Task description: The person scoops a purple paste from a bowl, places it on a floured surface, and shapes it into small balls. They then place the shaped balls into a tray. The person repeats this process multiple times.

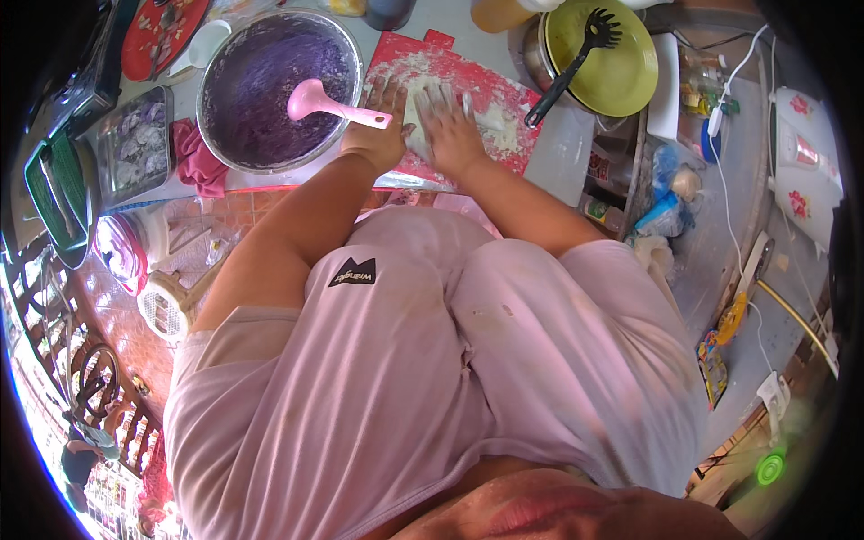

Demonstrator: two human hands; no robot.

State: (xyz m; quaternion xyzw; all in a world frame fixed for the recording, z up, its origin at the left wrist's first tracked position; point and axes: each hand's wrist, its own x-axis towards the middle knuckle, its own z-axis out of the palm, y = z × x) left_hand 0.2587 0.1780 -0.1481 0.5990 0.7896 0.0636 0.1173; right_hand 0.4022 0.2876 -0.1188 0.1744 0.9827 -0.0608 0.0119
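Observation:
My left hand (375,132) lies flat, palm down, at the left side of a floured red cutting board (466,64). My right hand (451,128) rests palm down on the same board, its fingers dusted white. Neither hand shows anything in its grasp; what may lie under the palms is hidden. White flour (496,121) is smeared over much of the board. Close to my left hand stands a large metal bowl (210,131) coated inside with a purple mixture (263,67). A pink ladle (314,100) leans in it, its handle reaching past the rim above my left hand.
At left are a clear tray (135,138) of floury purple pieces, a pink cloth (199,158) and a red plate (158,40). A black slotted spoon (574,61) lies across a yellow-green bowl (631,74) at right. A white cable (725,175) hangs farther right.

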